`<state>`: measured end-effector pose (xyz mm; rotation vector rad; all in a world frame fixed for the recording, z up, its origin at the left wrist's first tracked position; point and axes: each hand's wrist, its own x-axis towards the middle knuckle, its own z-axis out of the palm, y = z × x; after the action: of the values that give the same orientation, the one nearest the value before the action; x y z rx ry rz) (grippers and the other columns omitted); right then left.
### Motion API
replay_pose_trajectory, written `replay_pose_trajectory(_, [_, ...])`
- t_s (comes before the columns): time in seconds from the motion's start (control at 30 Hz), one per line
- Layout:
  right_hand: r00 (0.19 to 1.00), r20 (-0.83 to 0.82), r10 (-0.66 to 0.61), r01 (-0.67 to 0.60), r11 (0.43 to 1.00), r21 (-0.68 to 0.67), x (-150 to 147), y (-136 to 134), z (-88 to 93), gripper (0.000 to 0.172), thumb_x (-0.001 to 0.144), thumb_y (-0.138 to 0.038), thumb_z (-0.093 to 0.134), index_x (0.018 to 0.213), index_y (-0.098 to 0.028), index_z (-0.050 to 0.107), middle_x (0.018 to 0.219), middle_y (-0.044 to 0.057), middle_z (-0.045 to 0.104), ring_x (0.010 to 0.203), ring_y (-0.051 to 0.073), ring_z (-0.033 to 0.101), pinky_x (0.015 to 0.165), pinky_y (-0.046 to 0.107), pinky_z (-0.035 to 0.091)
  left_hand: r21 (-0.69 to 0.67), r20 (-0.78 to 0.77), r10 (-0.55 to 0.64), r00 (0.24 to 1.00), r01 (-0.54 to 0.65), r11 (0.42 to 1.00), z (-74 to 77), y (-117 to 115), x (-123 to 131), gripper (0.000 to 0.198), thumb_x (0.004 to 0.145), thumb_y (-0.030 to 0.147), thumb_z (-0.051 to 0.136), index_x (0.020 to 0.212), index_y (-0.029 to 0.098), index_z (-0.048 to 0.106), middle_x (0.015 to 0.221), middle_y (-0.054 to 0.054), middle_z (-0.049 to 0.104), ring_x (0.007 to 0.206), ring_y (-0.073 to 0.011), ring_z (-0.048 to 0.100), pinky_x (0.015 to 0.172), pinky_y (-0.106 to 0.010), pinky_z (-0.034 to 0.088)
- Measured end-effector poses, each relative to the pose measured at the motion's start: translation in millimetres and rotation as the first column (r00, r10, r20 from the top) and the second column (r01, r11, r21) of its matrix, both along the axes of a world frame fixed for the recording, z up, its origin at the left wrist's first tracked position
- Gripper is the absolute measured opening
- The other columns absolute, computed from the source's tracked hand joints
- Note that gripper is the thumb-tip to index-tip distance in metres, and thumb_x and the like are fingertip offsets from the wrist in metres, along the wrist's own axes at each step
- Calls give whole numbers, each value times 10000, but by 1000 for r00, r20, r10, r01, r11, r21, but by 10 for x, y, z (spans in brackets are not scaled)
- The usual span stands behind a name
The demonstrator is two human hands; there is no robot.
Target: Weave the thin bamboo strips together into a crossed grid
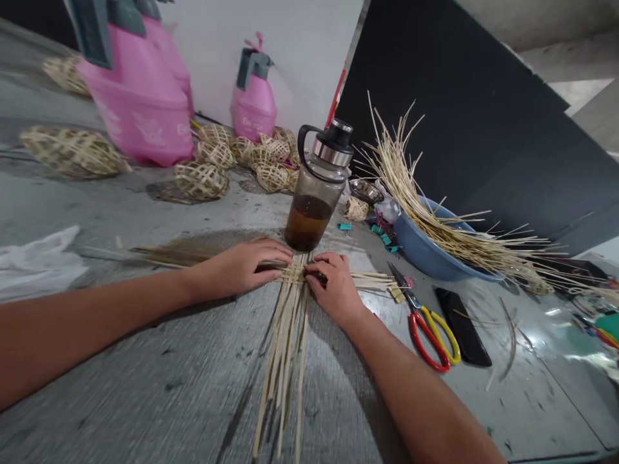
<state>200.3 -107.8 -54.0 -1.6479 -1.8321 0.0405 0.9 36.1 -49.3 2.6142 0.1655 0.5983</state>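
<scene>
Thin bamboo strips (285, 335) lie crossed on the grey table, some running toward me, others sideways. My left hand (242, 265) rests flat on the sideways strips, fingers stretched toward the crossing. My right hand (333, 283) has its fingers curled and pinching strips at the woven crossing (296, 274). A water bottle (316, 190) with dark liquid stands just behind both hands.
Red and yellow scissors (428, 325) and a black phone (461, 325) lie to the right. A blue basin (435, 248) holds a bundle of strips. Two pink spray bottles (140, 90) and several woven balls (200, 179) stand at the back left. White plastic (39, 261) lies left.
</scene>
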Motion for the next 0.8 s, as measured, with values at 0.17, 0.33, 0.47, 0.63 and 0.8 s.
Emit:
replay_pose_trajectory(0.17, [999, 39, 30, -31, 999, 13, -24, -1, 10, 182, 888, -104, 616, 1024, -168, 718, 1139, 112, 591, 1102, 236, 502, 1009, 421, 393, 74, 5, 23, 1000, -23, 997, 31, -22, -17, 206, 972, 249, 585, 1127, 176, 698, 1145, -65, 651, 1131, -218, 536, 1036, -361, 366])
replay_pose_trajectory(0.33, [995, 95, 30, -33, 999, 28, -73, -19, 37, 187, 916, -110, 581, 1016, -171, 726, 1141, 115, 590, 1070, 247, 459, 962, 412, 410, 123, -10, 63, 998, -62, 991, 45, -58, -24, 188, 960, 193, 609, 1118, 184, 712, 1043, -56, 637, 1049, -217, 508, 997, -368, 337])
replay_pose_trajectory(0.47, [993, 106, 55, -58, 998, 22, -97, -15, 35, 191, 938, -130, 564, 1032, -160, 728, 1061, 111, 602, 1023, 238, 488, 923, 401, 427, 133, -8, 63, 998, -62, 989, 39, -81, -31, 153, 962, 195, 611, 1066, 185, 723, 998, -46, 629, 1004, -208, 513, 979, -358, 340])
replay_pose_trajectory(0.63, [995, 67, 77, -76, 997, -16, -89, 3, 1, 207, 937, -117, 558, 1043, -188, 722, 1009, 90, 602, 980, 215, 526, 887, 367, 465, 135, -33, 72, 997, -66, 989, 48, -127, -42, 182, 983, 198, 552, 1016, 168, 728, 957, -59, 619, 972, -212, 521, 970, -359, 371])
replay_pose_trajectory(0.8, [994, 52, 91, -91, 996, -2, -76, 3, -11, 202, 932, -113, 561, 1044, -173, 719, 1007, 95, 613, 994, 221, 533, 905, 378, 468, 110, -10, 66, 998, -64, 992, 49, -125, -26, 207, 976, 179, 519, 997, 152, 723, 975, -67, 626, 976, -208, 549, 946, -348, 406])
